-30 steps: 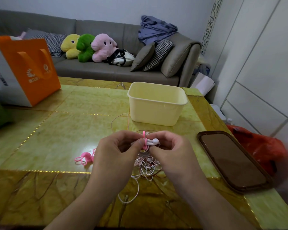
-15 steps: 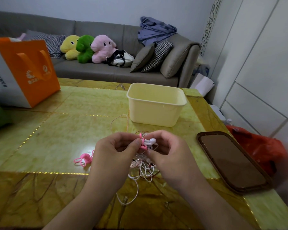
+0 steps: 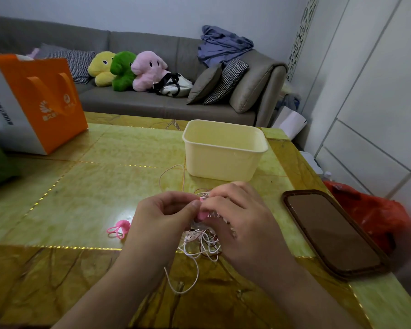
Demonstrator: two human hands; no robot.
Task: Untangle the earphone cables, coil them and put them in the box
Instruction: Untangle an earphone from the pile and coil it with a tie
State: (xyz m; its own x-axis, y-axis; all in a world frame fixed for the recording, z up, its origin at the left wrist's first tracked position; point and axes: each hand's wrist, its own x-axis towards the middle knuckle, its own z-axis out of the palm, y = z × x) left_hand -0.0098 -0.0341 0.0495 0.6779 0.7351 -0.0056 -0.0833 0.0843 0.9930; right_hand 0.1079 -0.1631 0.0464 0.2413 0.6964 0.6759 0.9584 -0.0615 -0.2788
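Both hands are right up against each other over the table. The left hand (image 3: 161, 217) and right hand (image 3: 237, 219) have curled fingers pinching the same little pink piece (image 3: 202, 214) between them, part of the tangled earphone cables (image 3: 201, 243). The tangle of white and pink wire sits bunched on the green table (image 3: 93, 186) just under the hands, with one loop trailing toward the near edge and another strand running up toward the box. The cream box (image 3: 223, 160) stands just past the hands, nothing visible inside from this angle. A pink clip thing (image 3: 119, 229) lies just left of the left hand. A brown tray (image 3: 330, 231) sits to the right, an orange bag (image 3: 40, 103) far left.
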